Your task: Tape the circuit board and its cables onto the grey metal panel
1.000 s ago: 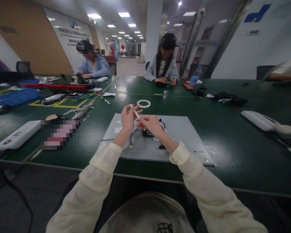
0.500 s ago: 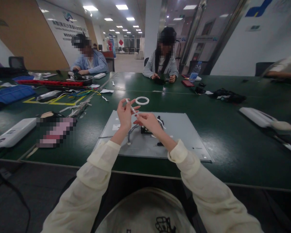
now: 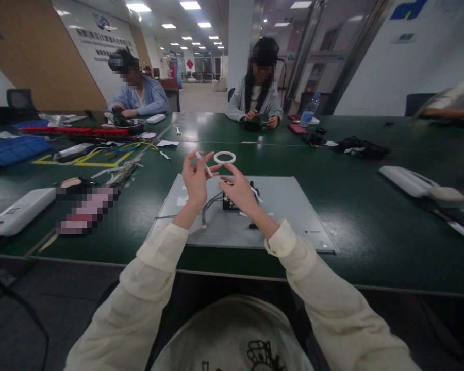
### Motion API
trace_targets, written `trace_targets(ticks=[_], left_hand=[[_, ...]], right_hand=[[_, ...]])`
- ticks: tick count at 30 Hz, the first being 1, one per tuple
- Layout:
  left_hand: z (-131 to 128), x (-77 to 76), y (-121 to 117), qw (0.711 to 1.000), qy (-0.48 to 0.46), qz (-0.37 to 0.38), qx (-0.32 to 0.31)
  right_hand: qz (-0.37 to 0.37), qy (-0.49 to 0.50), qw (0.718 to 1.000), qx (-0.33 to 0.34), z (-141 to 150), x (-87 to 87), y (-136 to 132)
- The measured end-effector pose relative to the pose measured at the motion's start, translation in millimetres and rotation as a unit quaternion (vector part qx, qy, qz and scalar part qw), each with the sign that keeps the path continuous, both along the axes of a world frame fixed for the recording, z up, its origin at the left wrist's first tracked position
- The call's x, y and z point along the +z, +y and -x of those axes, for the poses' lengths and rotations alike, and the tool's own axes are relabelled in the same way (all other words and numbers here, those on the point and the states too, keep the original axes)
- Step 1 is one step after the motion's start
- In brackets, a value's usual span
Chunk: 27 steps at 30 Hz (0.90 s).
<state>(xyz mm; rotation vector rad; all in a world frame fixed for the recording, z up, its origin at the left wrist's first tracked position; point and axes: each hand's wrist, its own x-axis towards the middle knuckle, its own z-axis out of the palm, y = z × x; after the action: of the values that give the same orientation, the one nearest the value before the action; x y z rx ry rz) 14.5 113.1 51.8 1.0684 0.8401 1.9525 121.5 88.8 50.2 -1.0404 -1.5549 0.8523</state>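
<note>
A short white strip (image 3: 204, 164), perhaps tape, is pinched between the thumb and fingers of my left hand (image 3: 195, 180), held above the panel. My right hand (image 3: 239, 189) hovers just to the right of the strip's lower end, fingers apart, with nothing visible in it. Below both hands lies a flat grey panel (image 3: 286, 206). A small circuit board (image 3: 229, 202) sits on it, partly hidden by my right hand, with grey cables (image 3: 205, 210) running to the left. Beyond my hands a white tape roll (image 3: 225, 157) rests on the green table.
At left lie a pink blurred object (image 3: 87, 211), a white power bank-like case (image 3: 21, 208), loose wires (image 3: 123, 175) and a blue tray (image 3: 15, 149). A long white object (image 3: 406, 181) is at right. Two people sit across the green table (image 3: 355, 221).
My right hand's fingers have come off the white strip's lower end and spread apart. My left hand still holds the strip. The view has shifted slightly.
</note>
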Motion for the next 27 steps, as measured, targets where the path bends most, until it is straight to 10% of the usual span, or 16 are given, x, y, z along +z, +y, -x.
trace_targets(ticks=[10,27], left_hand=[[-15,9.1,-26,0.992,0.121,0.011,0.024],[-16,10.0,-29,0.989,0.142,-0.015,0.033]], right_hand=[[0.094,0.173,0.979,0.058,4,-2.3,1],[0.092,0.151,0.981,0.075,10,-10.8,0]])
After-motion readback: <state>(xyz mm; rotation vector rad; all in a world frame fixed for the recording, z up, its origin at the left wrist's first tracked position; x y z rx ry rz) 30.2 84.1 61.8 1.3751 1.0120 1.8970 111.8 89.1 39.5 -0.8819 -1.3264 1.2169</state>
